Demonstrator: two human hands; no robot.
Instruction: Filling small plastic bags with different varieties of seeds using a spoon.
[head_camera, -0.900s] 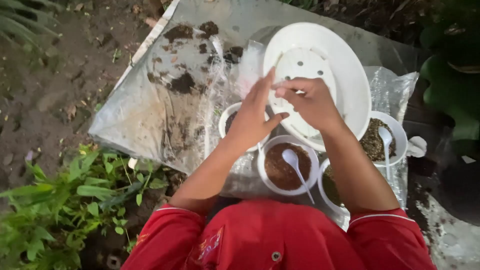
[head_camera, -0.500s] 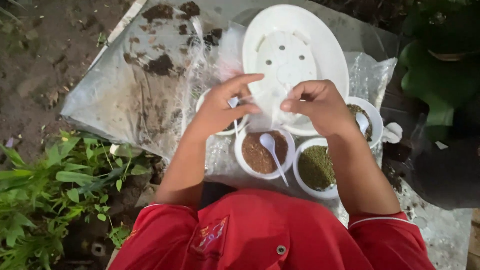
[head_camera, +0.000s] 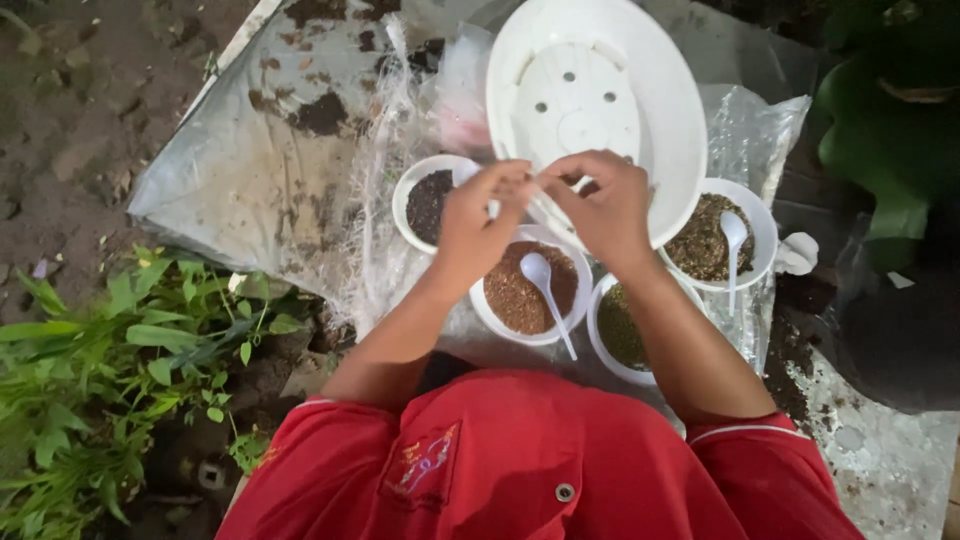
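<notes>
Both hands, left hand (head_camera: 480, 215) and right hand (head_camera: 600, 205), meet fingertip to fingertip at the white pot's (head_camera: 660, 90) near rim, fingers pinched; whatever they grip is hidden.

Bare brown earth ground (head_camera: 80, 130) lies left of the hands; leafy green plants (head_camera: 110, 370) grow below-left; dim evening light.

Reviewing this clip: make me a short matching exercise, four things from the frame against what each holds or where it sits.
Things:
1. large white oval pot
2. bowl under the hands
3. bowl at far right
4. leafy green plant

Descriptions:
A. reddish-brown granules and a white spoon
B. on the ground at left
C. empty, holes in its base
D. brown mix and a white spoon

Pairs: 1-C, 2-A, 3-D, 4-B
</notes>
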